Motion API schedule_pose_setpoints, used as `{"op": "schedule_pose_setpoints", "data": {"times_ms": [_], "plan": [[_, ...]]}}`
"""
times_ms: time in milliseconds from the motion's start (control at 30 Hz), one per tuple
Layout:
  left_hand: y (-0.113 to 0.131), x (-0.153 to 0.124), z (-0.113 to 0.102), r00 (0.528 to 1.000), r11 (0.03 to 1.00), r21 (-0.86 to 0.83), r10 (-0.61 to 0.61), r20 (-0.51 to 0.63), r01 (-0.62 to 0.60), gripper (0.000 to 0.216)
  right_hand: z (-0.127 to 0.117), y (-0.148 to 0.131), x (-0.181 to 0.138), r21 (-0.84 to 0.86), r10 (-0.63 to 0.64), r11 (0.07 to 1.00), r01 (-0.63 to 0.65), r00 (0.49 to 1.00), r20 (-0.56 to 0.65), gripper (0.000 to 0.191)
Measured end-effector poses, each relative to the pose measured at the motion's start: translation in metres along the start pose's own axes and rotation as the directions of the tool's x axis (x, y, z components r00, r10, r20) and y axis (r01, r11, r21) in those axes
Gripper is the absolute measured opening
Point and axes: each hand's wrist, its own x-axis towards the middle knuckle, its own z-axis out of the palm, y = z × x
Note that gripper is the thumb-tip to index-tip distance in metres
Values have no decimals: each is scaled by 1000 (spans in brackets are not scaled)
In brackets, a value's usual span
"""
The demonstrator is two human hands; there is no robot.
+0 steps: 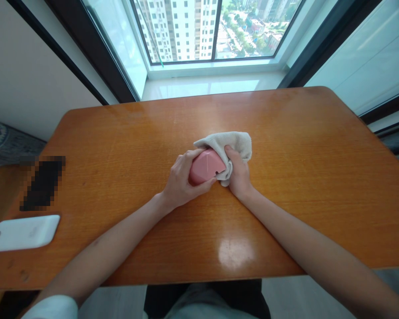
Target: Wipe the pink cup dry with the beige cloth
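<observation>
Fingers (188, 158) of the left hand (180, 181) are clamped around a pink object (206, 167) over the wooden counter's (126, 146) middle. Those of the right hand (241, 176) grip a pale cloth (242, 141) against its right side.

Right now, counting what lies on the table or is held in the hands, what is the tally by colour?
Pink: 1 (hard-looking object in the left hand)
White or off-white: 2 (cloth in the right hand, flat device)
Black: 1 (blurred-out item, kind unclear)
Total: 4
</observation>
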Motion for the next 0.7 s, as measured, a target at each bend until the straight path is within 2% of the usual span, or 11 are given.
{"op": "schedule_pose_setpoints", "data": {"times_ms": [167, 367, 533, 700], "plan": [[0, 0, 0, 1000, 1000, -30, 5, -6, -6, 65, -1, 1, -1, -12, 6, 1000, -6, 1000, -14, 56], [-4, 0, 1, 997, 995, -97, 6, 72, 1, 67, -1, 6, -1, -33, -163, 986, 161, 985, -58, 46], [-13, -4, 2, 982, 989, -120, -64, 180, 86, 76, -4, 15, 2, -61, -361, 932, 356, 926, -114, 42], [-15, -4, 2, 955, 989, -32, -130, 268, 143, 74, -9, 23, 0, -200, -421, 897, 395, 901, -109, 46]]}}
